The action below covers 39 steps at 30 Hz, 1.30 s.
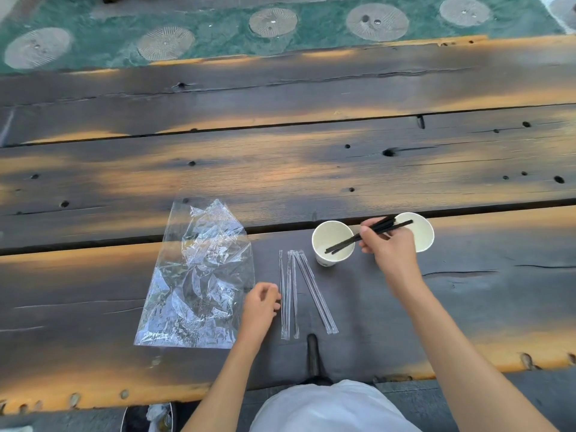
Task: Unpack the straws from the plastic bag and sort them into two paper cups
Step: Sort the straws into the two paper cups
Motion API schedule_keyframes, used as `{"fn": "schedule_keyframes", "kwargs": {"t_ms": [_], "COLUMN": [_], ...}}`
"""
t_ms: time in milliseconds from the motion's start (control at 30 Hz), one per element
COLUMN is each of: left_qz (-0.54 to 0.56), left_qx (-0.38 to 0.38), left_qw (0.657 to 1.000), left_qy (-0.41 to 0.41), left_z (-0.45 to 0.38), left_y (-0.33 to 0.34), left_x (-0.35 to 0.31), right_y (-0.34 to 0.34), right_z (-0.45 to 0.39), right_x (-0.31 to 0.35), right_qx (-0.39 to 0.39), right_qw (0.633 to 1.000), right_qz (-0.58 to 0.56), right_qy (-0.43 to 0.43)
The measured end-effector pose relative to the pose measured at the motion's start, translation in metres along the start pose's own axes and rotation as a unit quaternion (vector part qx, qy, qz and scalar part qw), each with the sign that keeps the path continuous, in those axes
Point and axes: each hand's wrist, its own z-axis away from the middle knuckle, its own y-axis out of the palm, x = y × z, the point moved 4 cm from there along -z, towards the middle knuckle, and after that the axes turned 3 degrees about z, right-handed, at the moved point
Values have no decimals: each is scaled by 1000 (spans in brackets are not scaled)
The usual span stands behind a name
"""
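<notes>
My right hand (388, 244) grips a bundle of black straws (346, 241), their lower ends inside the left paper cup (332, 243). A second white paper cup (420, 233) stands just right of it, partly hidden by my hand. Several clear wrapped straws (297, 294) lie side by side on the dark wooden table (280, 169), in front of the cups. My left hand (260, 307) rests beside them with fingers loosely curled, touching the leftmost one; it holds nothing that I can see. The crumpled clear plastic bag (199, 279) lies flat to the left.
The table is made of wide dark planks with gaps and knot holes; its near edge runs just in front of my lap. Beyond the far edge lies a green floor with round stone discs (377, 21). A shoe (149, 417) shows below the table edge.
</notes>
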Motion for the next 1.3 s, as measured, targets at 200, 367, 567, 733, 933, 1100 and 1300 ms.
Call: {"fn": "schedule_keyframes", "kwargs": {"t_ms": [200, 367, 567, 733, 933, 1100, 1300], "left_qz": [5, 9, -9, -35, 60, 99, 133], "left_qx": [-15, -24, -36, -38, -27, 5, -28], "left_qw": [1000, 999, 999, 997, 991, 985, 984], "left_qy": [-23, -28, -26, -53, -116, -141, -118], "left_z": [-6, -10, -19, -25, -28, -20, -12], "left_y": [-1, -2, 1, 8, 25, 44, 42], "left_x": [9, 12, 11, 9, 7, 11, 14], "right_y": [21, 8, -15, 32, 102, 134, 137], "right_z": [-6, 0, 32, 40, 35, 37, 40], "right_x": [-11, -8, -38, -108, -125, -126, -137], "right_qx": [52, 68, -83, 55, 164, 196, 201], "right_qw": [996, 992, 993, 957, 927, 913, 917], "right_qz": [77, 104, 63, 219, 292, 314, 285], "right_qy": [16, 9, 55, 180, 172, 172, 194]}}
